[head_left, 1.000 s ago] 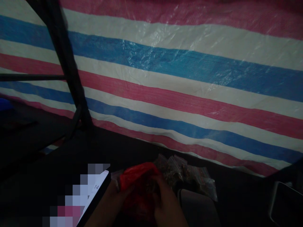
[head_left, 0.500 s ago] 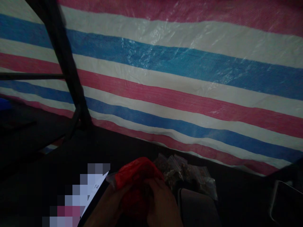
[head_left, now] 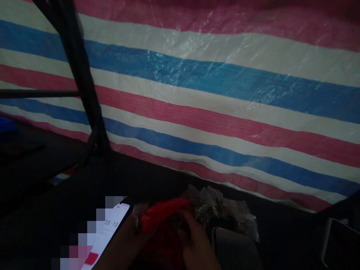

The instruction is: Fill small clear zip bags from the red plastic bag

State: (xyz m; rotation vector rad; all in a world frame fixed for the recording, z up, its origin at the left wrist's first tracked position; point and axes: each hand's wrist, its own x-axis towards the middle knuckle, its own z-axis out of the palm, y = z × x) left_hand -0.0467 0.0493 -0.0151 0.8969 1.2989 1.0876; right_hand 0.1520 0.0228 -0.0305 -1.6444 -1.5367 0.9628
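Dim light; detail is poor. Both hands work at a red bag (head_left: 164, 213) at the near edge of the dark surface (head_left: 146, 180). The left hand (head_left: 132, 240) grips the bag's left rim, fingers closed on the film. The right hand (head_left: 194, 242) has its fingers curled over the right rim, thumb and forefinger pinching the plastic at the mouth. The bag sits bunched between the two hands; its contents cannot be made out.

Judgement: to handle it well, keep the two grips well apart so the mouth holds wide, and pull gently, since thin film tears easily.

Just behind the bag, toward the far edge, lies a pile of small clear pouches (head_left: 225, 213) with dark contents. A lit phone (head_left: 108, 236) lies left of the bag, touching or nearly touching the left wrist. A grey pad (head_left: 236, 247) lies right of the right hand. Behind the surface hangs a tarp (head_left: 213, 101) striped red, white and blue. A dark post (head_left: 81, 82) stands at the far left corner.
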